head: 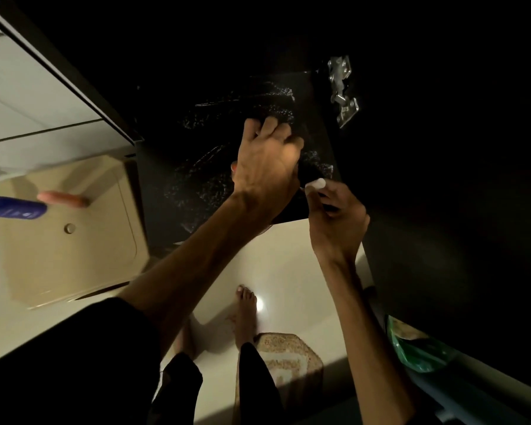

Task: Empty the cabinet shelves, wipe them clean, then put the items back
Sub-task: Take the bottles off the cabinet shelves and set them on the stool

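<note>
Left hand: your left hand [265, 161] lies palm down on the dark shelf [203, 167], fingers [270, 125] curled and spread. A cloth under it is likely, but too dark to tell, so whether it grips anything I cannot tell.
Right hand: your right hand [337, 216] is at the shelf's front right corner, fingers pinched shut around a small white object [316, 184]. Could be a cloth corner or a cap, cannot tell which.
Hands relation: near each other, not touching as far as visible.
Shelf: dark panel, wet streaks and soapy-looking speckle across it, from the back edge toward the front left. Nothing stands on the visible part.
Cabinet: interior black beyond the shelf; metal hinge [342, 92] on the right side wall, door open.
Surroundings: pale floor [282, 265] below the front edge, your bare foot [246, 308] on it, patterned mat [288, 354] just behind the foot. Beige panel [71, 231] to the left, blurred blue bottle [13, 207] at the left frame edge. Green bag [417, 348] low right.
Stage: judged as the wiping step, mid-way. Emptying looks done for this shelf.
Left to do: streaks need wiping off, other shelves are unseen, and all items go back.
</note>
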